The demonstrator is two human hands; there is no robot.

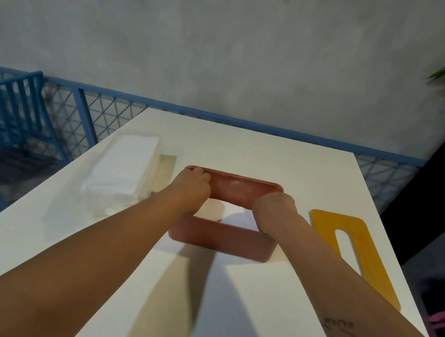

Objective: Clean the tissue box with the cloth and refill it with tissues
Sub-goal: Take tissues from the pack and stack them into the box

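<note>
**Tissue box (222, 242): seems stiff and light, best taken by its walls**

It stands on the surface (247, 149). Our left hand (192, 185) curls over its far rim. The right hand (271, 209) is clenched inside, on what we cannot tell.

Reddish-brown rectangular tissue box (219, 238), open-topped, upright in the middle, with white material (227, 212) inside. A white tissue stack (125, 171) in clear wrap lies left of it; a flat yellow slotted lid (334, 220) lies right
</note>
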